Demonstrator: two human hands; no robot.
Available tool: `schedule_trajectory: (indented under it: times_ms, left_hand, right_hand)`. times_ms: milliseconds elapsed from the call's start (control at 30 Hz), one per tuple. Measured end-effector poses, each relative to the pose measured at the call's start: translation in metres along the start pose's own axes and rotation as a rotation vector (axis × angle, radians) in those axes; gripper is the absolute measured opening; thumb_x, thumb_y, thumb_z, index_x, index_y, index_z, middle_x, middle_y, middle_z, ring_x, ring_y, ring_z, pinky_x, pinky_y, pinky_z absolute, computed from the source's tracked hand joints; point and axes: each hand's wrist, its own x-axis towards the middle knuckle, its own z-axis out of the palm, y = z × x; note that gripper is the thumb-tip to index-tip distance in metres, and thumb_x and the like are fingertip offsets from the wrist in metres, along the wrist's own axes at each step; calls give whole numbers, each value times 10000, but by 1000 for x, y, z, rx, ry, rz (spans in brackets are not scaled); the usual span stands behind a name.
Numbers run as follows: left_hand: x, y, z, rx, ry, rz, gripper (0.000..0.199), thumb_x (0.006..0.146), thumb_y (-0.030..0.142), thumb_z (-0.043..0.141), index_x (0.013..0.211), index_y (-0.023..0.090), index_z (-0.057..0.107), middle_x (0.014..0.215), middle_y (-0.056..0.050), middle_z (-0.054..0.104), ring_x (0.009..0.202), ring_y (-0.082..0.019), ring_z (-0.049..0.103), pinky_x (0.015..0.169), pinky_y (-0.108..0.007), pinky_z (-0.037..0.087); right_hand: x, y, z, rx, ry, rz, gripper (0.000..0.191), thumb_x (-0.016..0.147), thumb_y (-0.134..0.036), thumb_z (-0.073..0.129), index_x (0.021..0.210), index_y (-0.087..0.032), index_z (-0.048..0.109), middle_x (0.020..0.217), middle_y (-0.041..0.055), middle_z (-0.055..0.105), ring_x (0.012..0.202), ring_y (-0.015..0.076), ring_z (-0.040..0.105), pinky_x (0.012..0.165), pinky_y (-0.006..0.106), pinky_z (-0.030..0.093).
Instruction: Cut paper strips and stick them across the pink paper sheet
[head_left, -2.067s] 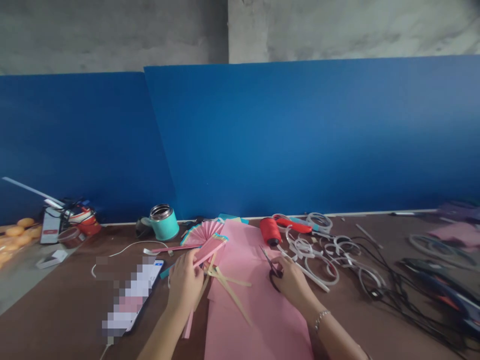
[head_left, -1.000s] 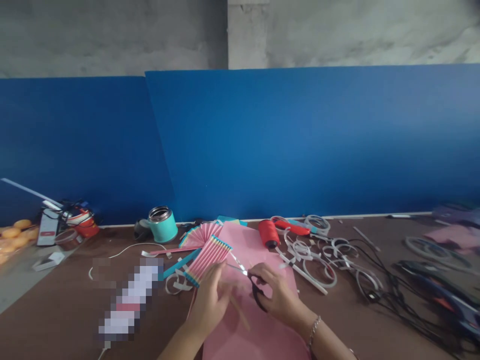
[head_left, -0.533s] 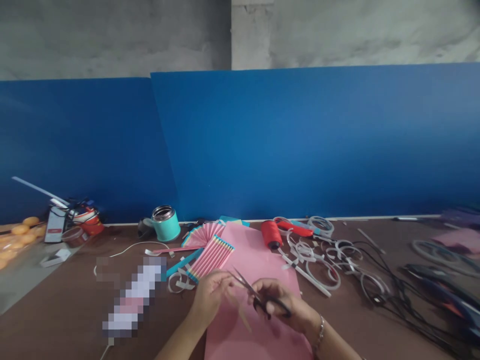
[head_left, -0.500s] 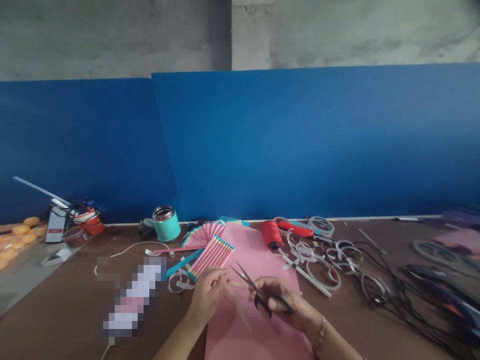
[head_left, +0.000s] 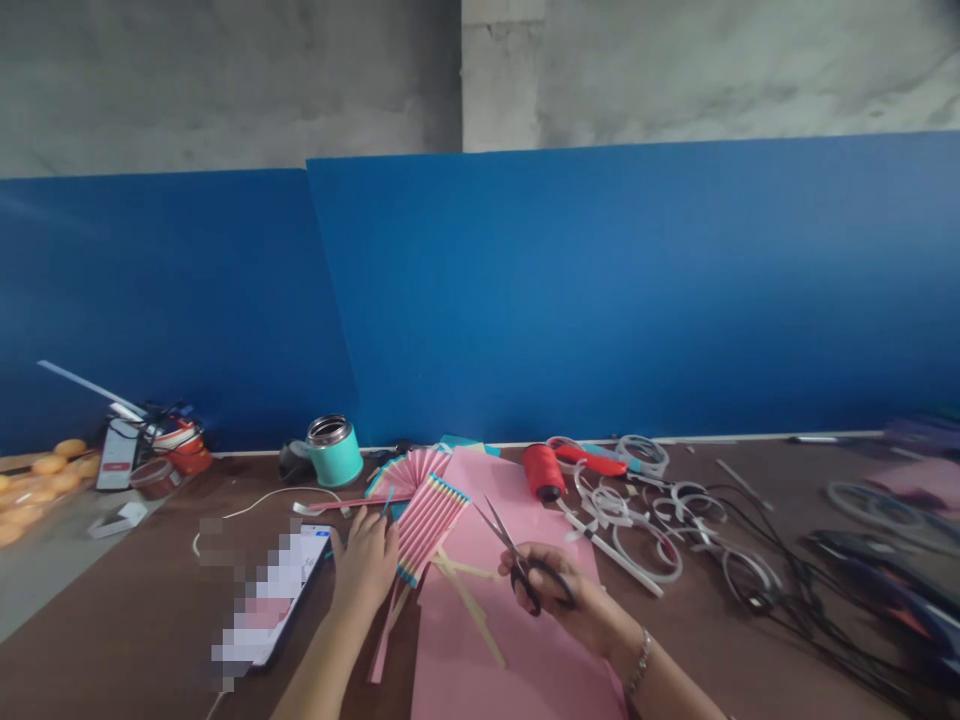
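Note:
My right hand [head_left: 559, 590] holds black-handled scissors [head_left: 517, 560], blades slightly apart and pointing up-left over a large pink sheet [head_left: 517, 650]. My left hand [head_left: 367, 560] reaches over the blue strip, just left of a pleated pink paper piece [head_left: 431, 520] with blue and yellow edges. Its fingers point away from me; whether they grip the strip is hard to see. Pale yellow strips [head_left: 476, 610] lie across the pink sheet, and a narrow pink strip [head_left: 382, 640] lies at its left. Behind is a pink pleated fan [head_left: 405, 470].
A phone [head_left: 289, 600] with a cable lies left, a turquoise mug [head_left: 334, 452] behind it. Right of the sheet are a red thread spool [head_left: 543, 472], a red tool [head_left: 592, 458], white tape loops [head_left: 645, 540] and black cables [head_left: 806, 600]. A blue partition [head_left: 570, 300] stands behind.
My left hand has moved left, away from the yellow strips, which now lie on the sheet. The narrow pink strip now shows near the pleated piece. The scissors have shifted slightly.

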Motion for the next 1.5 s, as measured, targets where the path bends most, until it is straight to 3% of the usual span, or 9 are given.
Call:
schedule_trajectory:
  times_ms: [200,367,467,633,767,900,1067,1267,1500]
  left_hand:
    - [0,20,-23,-388,343,122,329,855,300,449,1091,173,640,1129,-140,640,1093,-284,563,944,-440,437]
    - [-21,54,-31,-555,63,295,412,825,307,551,1226,216,571,1228,-115,586,1154,-260,531,963,-396,436]
    - [-30,65,-26,-585,-30,394,337,801,300,585,1123,224,651,1136,-117,641,1091,-273,563,945,-417,439]
    - [-25,59,-25,-757,-55,213,244,846,302,503,859,219,732,921,-95,701,913,-254,626,854,-396,472]
    - [-15,51,-35,-993,16,-139,317,753,273,590,1048,214,687,1143,-91,640,1162,-293,510,999,-407,374]
    - [-12,53,-49,-1435,55,-226,605,684,206,550,1286,264,524,1355,-23,494,1333,-270,307,1104,-399,219]
    - [-14,63,-62,-1887,-220,-302,623,762,322,477,1373,214,420,1269,-86,563,1233,-286,432,1023,-456,333]
    - [-30,81,-56,-1864,-420,-206,618,779,323,489,1383,219,409,1315,-81,541,1268,-273,402,1049,-434,314]
    - [-49,102,-47,-1773,-579,-115,676,739,344,535,1390,232,393,1336,-102,520,1228,-285,462,1024,-464,354]
  right_hand:
    - [1,2,1,47,-32,-4,386,649,-394,776,887,-109,670,851,75,598,608,89,509,546,210,342]
    - [-1,11,0,94,-171,56,399,644,-405,769,884,-104,665,866,90,622,579,96,552,515,200,367]
    - [-4,16,-2,94,-246,99,430,660,-413,754,932,-96,657,791,80,633,572,107,568,520,199,387]
    - [-5,14,-5,132,-264,55,439,658,-432,740,926,-96,656,884,109,635,589,108,559,523,206,372]
    - [-6,4,-5,219,-176,-54,437,658,-440,730,966,-144,639,982,98,611,656,121,545,601,243,392]
    - [-4,0,-1,218,-62,-39,368,663,-346,741,965,-193,598,1064,91,607,699,143,571,629,271,402]
    - [4,7,7,-66,196,6,278,635,-223,730,868,-148,601,956,74,645,568,93,540,520,226,353]
    - [6,9,24,-284,310,28,310,665,-354,689,859,-126,608,637,20,628,552,115,547,509,221,371]
    - [5,14,39,-365,406,75,234,638,-309,657,740,-172,498,449,-40,548,413,94,479,399,181,294]
